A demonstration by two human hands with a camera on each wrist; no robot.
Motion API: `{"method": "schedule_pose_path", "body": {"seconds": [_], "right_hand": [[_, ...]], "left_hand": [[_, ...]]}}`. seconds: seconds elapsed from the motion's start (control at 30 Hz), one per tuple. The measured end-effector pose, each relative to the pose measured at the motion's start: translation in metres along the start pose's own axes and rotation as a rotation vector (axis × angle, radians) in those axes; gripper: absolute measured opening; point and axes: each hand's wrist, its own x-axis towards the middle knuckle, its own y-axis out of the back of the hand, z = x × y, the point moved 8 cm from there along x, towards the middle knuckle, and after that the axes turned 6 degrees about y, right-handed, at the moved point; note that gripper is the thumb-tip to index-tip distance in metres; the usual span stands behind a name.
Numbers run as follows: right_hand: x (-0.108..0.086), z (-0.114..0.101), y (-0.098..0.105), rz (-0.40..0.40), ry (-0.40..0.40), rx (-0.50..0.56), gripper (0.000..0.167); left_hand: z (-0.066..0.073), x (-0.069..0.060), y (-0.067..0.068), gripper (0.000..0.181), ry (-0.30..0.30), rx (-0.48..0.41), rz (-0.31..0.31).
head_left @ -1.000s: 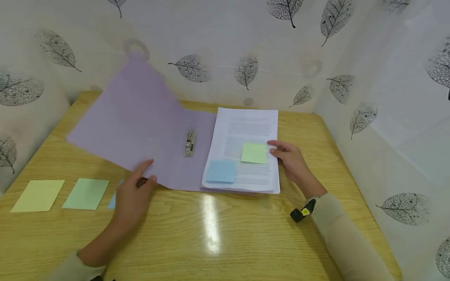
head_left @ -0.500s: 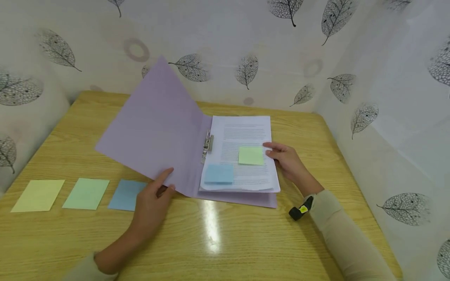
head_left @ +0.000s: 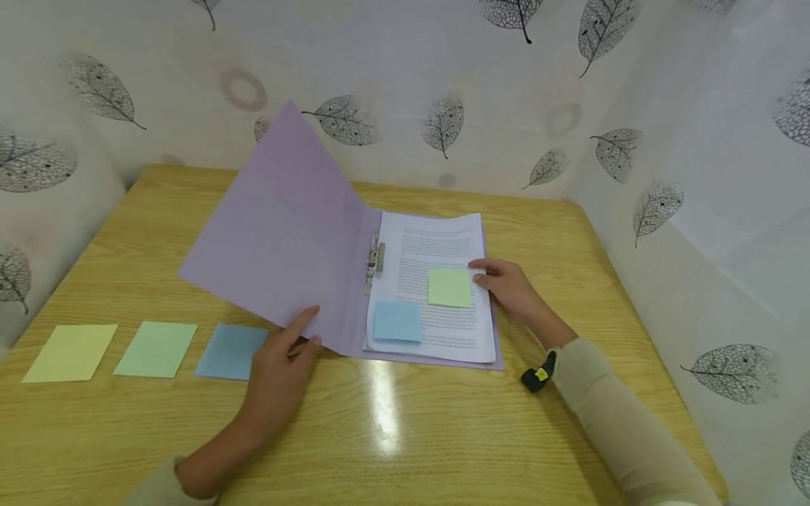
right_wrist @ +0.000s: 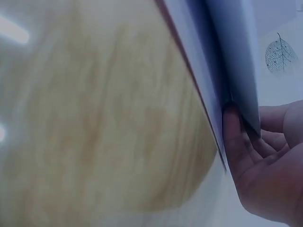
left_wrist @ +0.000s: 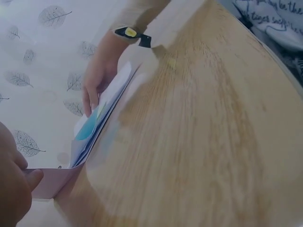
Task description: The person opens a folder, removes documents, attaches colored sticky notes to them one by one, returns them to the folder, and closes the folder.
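Note:
A lilac folder [head_left: 272,232] lies open on the table, its left cover raised at a slant. My left hand [head_left: 275,383] pinches the lower edge of that cover between thumb and fingers. On the folder's right side rests a stack of printed paper [head_left: 436,242], beside a metal clip [head_left: 377,260]. A green sticky note [head_left: 449,287] and a blue sticky note [head_left: 397,322] are on the top sheet. My right hand [head_left: 514,289] pinches the stack's right edge. The right wrist view shows sheets [right_wrist: 236,56] parted, with a finger of the hand [right_wrist: 265,175] between them.
Left of my left hand, a yellow note [head_left: 69,353], a pale green note [head_left: 155,349] and a blue note [head_left: 226,350] lie in a row on the wooden table [head_left: 405,429]. A leaf-patterned curtain [head_left: 392,63] hangs behind the table.
The cover has swung right with my left hand, uncovering the blue note on the table. The clip now sits closer to the papers, which have come left and down with my right hand.

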Motion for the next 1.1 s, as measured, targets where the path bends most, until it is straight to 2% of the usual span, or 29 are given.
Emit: {"method": "schedule_pose_path", "body": {"seconds": [0.1,0.17,0.23,0.3,0.4,0.47,0.53,0.6,0.67,0.73,0.87,1.0,1.1], "right_hand": [[0.001,-0.006,-0.001,-0.013,0.051,-0.193,0.047],[0.001,-0.011,-0.003,-0.018,0.072,-0.355,0.054],[0.001,-0.015,-0.003,-0.026,0.088,-0.523,0.060],[0.000,-0.019,-0.003,-0.026,0.089,-0.663,0.066],[-0.001,-0.023,-0.003,-0.016,0.101,-0.785,0.068],[-0.003,-0.026,-0.003,-0.015,0.112,-0.823,0.065],[-0.004,-0.028,-0.003,-0.023,0.122,-0.839,0.060],[-0.005,-0.029,-0.003,-0.036,0.126,-0.840,0.056],[-0.006,-0.030,-0.004,-0.047,0.131,-0.841,0.053],[-0.005,-0.030,-0.004,-0.052,0.134,-0.838,0.051],[-0.002,-0.028,-0.006,-0.069,0.144,-0.841,0.050],[-0.002,-0.026,-0.006,-0.085,0.137,-0.857,0.050],[-0.002,-0.025,-0.004,-0.090,0.126,-0.870,0.050]], "left_hand": [[0.000,0.000,-0.001,0.049,0.002,0.009,-0.019],[0.000,-0.001,-0.002,0.050,0.025,0.033,-0.042],[0.002,-0.002,-0.001,0.053,0.050,0.091,-0.068],[0.006,-0.002,0.002,0.056,0.051,0.191,-0.081],[0.017,-0.003,0.007,0.060,0.024,0.339,-0.089],[0.023,-0.002,0.009,0.060,0.021,0.366,-0.103],[0.027,-0.001,0.006,0.058,0.045,0.308,-0.147],[0.030,0.002,-0.002,0.055,0.071,0.203,-0.193],[0.037,0.008,-0.012,0.051,0.061,0.096,-0.221],[0.049,0.017,-0.025,0.048,0.023,0.029,-0.233],[0.083,0.040,-0.047,0.045,-0.090,-0.041,-0.234],[0.123,0.065,-0.063,0.044,-0.175,-0.107,-0.225],[0.149,0.085,-0.070,0.043,-0.197,-0.163,-0.205]]}}
